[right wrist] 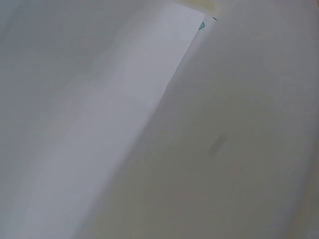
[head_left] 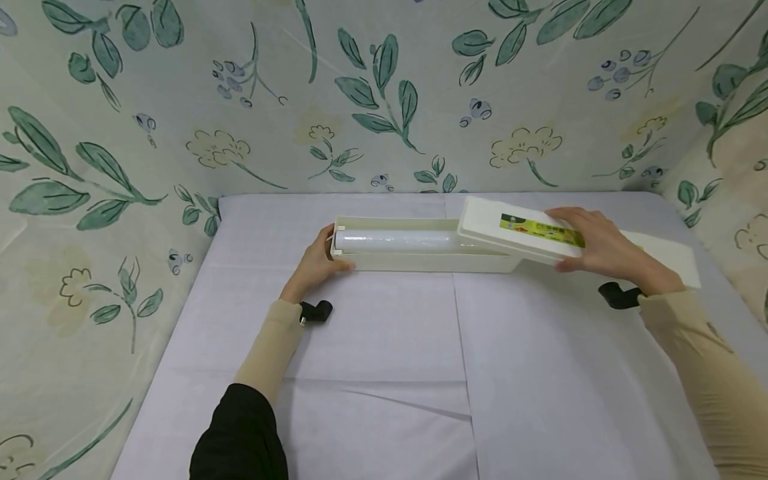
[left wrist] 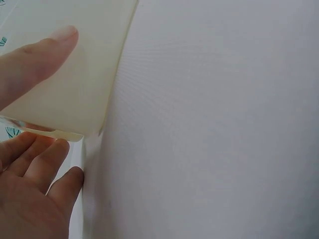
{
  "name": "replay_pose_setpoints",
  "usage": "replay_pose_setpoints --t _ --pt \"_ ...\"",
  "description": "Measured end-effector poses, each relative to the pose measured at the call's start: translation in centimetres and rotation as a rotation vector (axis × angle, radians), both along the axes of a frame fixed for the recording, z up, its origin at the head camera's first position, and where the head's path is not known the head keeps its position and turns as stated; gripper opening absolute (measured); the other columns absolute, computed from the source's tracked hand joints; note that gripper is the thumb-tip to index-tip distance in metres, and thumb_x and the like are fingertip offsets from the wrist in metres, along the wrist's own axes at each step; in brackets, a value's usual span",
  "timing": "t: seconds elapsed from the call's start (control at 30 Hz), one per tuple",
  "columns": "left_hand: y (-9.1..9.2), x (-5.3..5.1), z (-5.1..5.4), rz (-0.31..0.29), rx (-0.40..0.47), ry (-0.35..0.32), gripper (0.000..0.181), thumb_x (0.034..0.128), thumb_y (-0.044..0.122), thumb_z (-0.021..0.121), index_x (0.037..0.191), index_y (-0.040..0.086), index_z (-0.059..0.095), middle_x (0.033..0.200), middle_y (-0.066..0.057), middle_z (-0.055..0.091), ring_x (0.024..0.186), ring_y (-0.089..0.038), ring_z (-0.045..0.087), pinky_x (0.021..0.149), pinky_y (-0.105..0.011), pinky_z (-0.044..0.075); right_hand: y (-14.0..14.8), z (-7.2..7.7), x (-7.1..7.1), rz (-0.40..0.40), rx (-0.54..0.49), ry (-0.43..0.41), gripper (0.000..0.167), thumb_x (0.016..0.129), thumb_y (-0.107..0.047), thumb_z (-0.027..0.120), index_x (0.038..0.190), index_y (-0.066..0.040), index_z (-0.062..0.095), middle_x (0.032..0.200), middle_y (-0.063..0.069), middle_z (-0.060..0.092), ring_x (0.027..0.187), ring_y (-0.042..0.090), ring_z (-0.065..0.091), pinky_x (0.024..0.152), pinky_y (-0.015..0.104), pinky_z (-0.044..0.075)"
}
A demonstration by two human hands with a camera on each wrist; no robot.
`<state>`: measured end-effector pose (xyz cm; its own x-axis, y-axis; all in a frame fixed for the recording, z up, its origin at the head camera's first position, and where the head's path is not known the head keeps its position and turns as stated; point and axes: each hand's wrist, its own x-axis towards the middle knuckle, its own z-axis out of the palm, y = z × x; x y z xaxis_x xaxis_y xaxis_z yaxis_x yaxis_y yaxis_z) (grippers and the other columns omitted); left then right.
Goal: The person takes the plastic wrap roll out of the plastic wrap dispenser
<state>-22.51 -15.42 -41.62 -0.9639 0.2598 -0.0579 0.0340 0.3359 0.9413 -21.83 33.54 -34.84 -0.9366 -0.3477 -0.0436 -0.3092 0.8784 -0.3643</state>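
A long cream plastic cling film dispenser box [head_left: 420,263] lies on the table, with a clear-wrapped white roll [head_left: 396,240] inside it. My left hand [head_left: 315,263] grips the box's left end. In the left wrist view its thumb [left wrist: 50,55] lies on the outer wall and the fingers curl at the end edge. My right hand [head_left: 612,248] holds the white lid [head_left: 483,220], which bears a yellow-green label [head_left: 534,229]. This lid is tilted over the box's right end and covers part of the roll. Large pale surfaces fill the right wrist view, and no fingers show there.
Behind the right hand lies a white flat piece [head_left: 675,257], partly hidden by that hand. A white cloth [head_left: 372,333] with fold lines covers the table. Leaf-patterned curtain [head_left: 384,167] hangs at the back and both sides. Black wrist mounts [head_left: 318,311] sit at both cuffs.
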Motion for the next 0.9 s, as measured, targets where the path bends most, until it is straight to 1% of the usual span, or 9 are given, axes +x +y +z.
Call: replay_pose_setpoints --t 0.27,0.4,0.63,0.77,0.9 --pt "0.0 0.1 0.0 -0.005 -0.006 0.004 0.095 0.0761 -0.005 0.077 0.149 -0.002 0.016 0.147 -0.024 0.033 0.127 -0.036 0.043 0.102 -0.044 0.037 1.3 -0.4 0.5 -0.013 -0.007 0.019 0.096 0.067 -0.014 0.085 0.145 -0.001 0.031 0.143 0.028 0.031 0.116 0.047 0.032 0.087 0.06 0.026" --pt "0.0 0.0 -0.1 -0.004 -0.01 0.0 0.095 0.0763 -0.005 0.077 0.149 -0.002 0.016 0.147 -0.024 0.034 0.126 -0.036 0.044 0.101 -0.044 0.038 2.0 -0.6 0.8 -0.017 -0.012 0.025 0.096 0.067 -0.014 0.084 0.145 -0.001 0.031 0.143 0.029 0.03 0.117 0.048 0.031 0.088 0.062 0.025" --pt "-0.7 -1.8 -3.5 0.008 -0.002 0.011 0.102 0.0745 0.0 0.08 0.152 0.006 0.014 0.149 -0.019 0.032 0.127 -0.033 0.043 0.102 -0.045 0.037 3.0 -0.8 1.1 -0.03 -0.012 0.026 0.098 0.067 -0.015 0.085 0.146 -0.001 0.029 0.143 0.03 0.03 0.117 0.049 0.03 0.087 0.062 0.025" --pt "-0.7 -1.9 -3.7 0.012 -0.018 0.028 0.102 0.0744 0.0 0.081 0.151 0.006 0.015 0.149 -0.018 0.033 0.127 -0.032 0.043 0.102 -0.044 0.037 3.4 -0.9 1.2 -0.041 -0.005 0.028 0.099 0.067 -0.015 0.085 0.147 -0.001 0.028 0.142 0.031 0.03 0.117 0.05 0.03 0.086 0.063 0.025" --pt "-0.7 -1.8 -3.6 0.021 -0.025 0.038 0.101 0.0737 -0.001 0.081 0.151 0.006 0.016 0.149 -0.016 0.034 0.126 -0.03 0.044 0.101 -0.043 0.039 3.7 -0.9 1.3 -0.05 -0.006 0.031 0.1 0.066 -0.014 0.085 0.147 -0.001 0.028 0.142 0.031 0.03 0.116 0.05 0.03 0.085 0.063 0.026"
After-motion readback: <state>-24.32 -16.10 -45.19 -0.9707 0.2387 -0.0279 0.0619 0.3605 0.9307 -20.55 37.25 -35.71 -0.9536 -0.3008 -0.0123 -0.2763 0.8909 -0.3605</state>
